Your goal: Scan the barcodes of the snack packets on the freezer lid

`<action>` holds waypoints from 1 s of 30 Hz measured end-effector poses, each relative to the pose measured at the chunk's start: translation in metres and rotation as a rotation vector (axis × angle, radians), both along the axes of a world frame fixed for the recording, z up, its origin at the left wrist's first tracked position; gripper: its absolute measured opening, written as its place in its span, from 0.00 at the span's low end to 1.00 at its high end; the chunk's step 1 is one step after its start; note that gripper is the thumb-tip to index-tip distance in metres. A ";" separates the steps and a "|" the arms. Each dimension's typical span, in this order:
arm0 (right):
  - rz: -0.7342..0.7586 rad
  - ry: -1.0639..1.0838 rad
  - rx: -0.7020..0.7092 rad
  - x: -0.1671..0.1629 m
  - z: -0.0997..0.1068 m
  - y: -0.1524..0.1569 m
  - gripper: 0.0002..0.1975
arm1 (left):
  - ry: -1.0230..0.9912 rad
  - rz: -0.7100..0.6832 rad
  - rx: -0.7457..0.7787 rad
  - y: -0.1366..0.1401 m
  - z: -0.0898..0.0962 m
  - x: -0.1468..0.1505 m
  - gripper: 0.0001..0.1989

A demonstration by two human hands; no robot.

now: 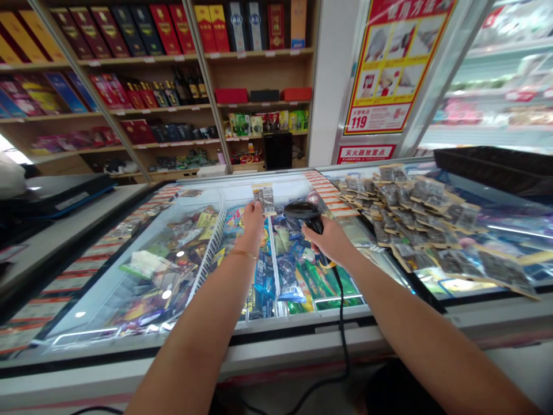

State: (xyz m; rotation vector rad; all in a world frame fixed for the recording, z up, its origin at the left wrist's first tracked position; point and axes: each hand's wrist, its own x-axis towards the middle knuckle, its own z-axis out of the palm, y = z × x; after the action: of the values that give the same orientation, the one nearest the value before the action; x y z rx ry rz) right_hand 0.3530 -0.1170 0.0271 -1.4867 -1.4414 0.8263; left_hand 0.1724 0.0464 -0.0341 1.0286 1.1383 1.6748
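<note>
My left hand (pixel 254 214) pinches the edge of a small snack packet (pixel 264 199) with a clear, dark-filled front. It holds the packet over the chest freezer (pixel 298 334). In my right hand (pixel 326 233) is a black barcode scanner (pixel 305 212), its head pointed left towards the packet. The scanner's black cable (pixel 343 323) drops over the freezer's front edge. A large heap of similar packets (pixel 401 202) lies on the glass at the right. Under my hands, frozen goods in colourful wrappers (pixel 311 274) fill the freezer.
A black tray (pixel 492 170) lies behind the heap. White wire dividers (pixel 211 242) split the freezer. On the left is a counter (pixel 47 230) with a dark flat device (pixel 71 193). Shelves of boxed goods (pixel 164 104) stand at the back.
</note>
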 end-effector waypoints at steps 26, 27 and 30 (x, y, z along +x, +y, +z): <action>-0.007 0.010 0.003 0.004 0.000 0.001 0.08 | -0.047 -0.064 -0.039 -0.014 0.008 0.007 0.09; -0.009 0.033 0.002 0.005 0.000 0.003 0.07 | -0.032 -0.050 -0.039 -0.015 0.008 0.007 0.10; -0.041 0.139 0.008 0.017 0.002 0.010 0.08 | 0.024 0.000 -0.036 -0.021 0.011 0.011 0.12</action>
State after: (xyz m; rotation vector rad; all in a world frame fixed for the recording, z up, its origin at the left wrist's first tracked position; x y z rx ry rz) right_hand 0.3700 -0.1072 0.0294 -1.4194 -1.3067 0.8801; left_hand 0.1829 0.0254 -0.0232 1.0292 1.1797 1.6401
